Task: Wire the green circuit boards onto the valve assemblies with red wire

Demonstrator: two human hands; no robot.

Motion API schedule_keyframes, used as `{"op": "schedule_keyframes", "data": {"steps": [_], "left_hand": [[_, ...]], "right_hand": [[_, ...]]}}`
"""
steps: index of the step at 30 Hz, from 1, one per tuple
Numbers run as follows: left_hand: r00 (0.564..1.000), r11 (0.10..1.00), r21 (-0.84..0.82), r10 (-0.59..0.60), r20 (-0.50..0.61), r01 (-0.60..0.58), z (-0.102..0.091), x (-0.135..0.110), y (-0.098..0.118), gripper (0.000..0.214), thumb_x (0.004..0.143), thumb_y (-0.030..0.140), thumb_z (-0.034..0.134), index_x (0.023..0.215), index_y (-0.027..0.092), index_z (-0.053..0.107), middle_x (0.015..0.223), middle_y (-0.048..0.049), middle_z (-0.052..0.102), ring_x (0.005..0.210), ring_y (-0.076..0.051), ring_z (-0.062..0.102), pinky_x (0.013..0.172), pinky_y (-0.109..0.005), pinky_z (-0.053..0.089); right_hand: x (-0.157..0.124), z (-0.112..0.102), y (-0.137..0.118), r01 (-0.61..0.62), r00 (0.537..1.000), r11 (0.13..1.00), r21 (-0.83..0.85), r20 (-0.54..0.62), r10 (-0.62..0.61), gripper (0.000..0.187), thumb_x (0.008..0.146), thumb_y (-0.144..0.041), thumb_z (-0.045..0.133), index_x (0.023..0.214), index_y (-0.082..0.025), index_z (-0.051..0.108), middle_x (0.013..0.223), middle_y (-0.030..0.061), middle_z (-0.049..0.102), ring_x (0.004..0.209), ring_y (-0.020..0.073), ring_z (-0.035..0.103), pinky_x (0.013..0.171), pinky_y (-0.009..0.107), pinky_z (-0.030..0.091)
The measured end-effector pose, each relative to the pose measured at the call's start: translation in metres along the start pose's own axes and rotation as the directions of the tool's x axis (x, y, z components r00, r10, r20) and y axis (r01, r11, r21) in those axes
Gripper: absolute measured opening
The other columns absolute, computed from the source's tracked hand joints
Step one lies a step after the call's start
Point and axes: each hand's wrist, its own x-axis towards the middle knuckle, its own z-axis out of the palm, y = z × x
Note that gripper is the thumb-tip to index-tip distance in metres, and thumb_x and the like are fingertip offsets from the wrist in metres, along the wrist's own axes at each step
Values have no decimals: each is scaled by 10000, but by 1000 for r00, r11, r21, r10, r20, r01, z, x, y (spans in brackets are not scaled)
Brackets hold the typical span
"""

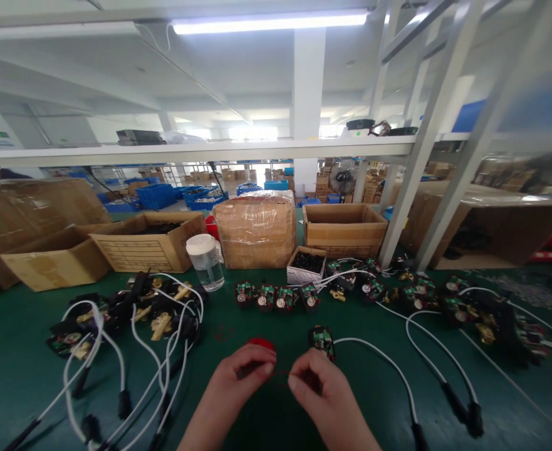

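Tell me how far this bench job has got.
Seemingly done: the cabled units heaped at left. In hand: left hand and right hand pinch something too small to identify, beside a red piece and one cabled board. Probably left: the row of four boards and the scattered ones at right.

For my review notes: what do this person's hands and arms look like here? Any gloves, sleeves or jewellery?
Both the left hand and the right hand are bare, with no gloves. No ring, watch or wristband shows on either. The forearms are bare too, with no sleeve in view down to the bottom edge of the picture.
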Motion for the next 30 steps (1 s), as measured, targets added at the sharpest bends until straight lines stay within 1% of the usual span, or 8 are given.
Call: {"op": "schedule_keyframes", "data": {"steps": [1,3,5,7,17,22,25,30], "left_hand": [[996,968,-238,-73,48,83,8,-3,2,167,790,366,722,881,239,783,1066,-68,753,1079,-273,668,1018,-418,482],[965,758,-599,-172,198,258,25,-7,3,249,842,380,672,977,199,776,1129,-103,760,1124,-280,674,1082,-452,448],[923,548,-744,-184,339,382,38,-8,1,358,915,411,588,1067,138,763,1200,-159,738,1168,-283,665,1131,-467,401],[906,456,-784,-158,393,420,47,-8,-3,485,962,458,512,1177,77,721,1281,-216,690,1208,-297,648,1155,-474,367],[852,319,-825,85,516,467,61,-7,-14,718,964,611,411,1415,70,546,1542,-212,452,1466,-368,359,1249,-517,142],[860,319,-843,135,493,434,65,-7,-14,686,975,593,403,1430,98,535,1536,-207,465,1476,-350,348,1256,-499,92],[870,333,-846,124,478,417,70,-10,-10,659,977,590,402,1446,142,525,1496,-196,524,1451,-333,401,1253,-490,81],[920,407,-838,-13,392,363,77,-16,-11,531,1014,461,414,1485,223,475,1346,-180,654,1295,-303,580,1225,-534,130]], "right_hand": [[1,-4,-1,-30,999,999,30,-13,30,89,859,-239,564,800,-197,614,765,-8,547,705,154,524,633,246,404],[3,-13,-2,-73,997,995,67,-32,75,92,848,-252,565,789,-193,605,735,-14,544,695,156,514,630,250,399],[3,-23,-1,-88,995,995,54,-49,91,79,831,-240,568,781,-191,603,728,-15,549,699,157,520,640,254,402],[3,-33,1,-97,993,995,13,-60,97,57,814,-217,570,786,-189,611,733,-14,557,702,158,531,646,255,406],[-8,-57,10,-95,983,996,-4,-156,93,212,914,-363,508,890,-200,641,868,39,651,816,202,590,742,302,441],[-16,-51,25,-154,973,977,147,-148,176,329,923,-504,530,840,-201,627,750,7,596,681,171,532,634,279,414],[-18,-47,28,-128,982,968,217,-107,154,309,898,-494,585,859,-192,639,775,9,599,703,168,536,655,278,426],[-11,-51,13,-15,983,998,63,-181,26,138,867,-300,602,790,-191,636,811,5,563,733,159,534,675,268,415]]}}
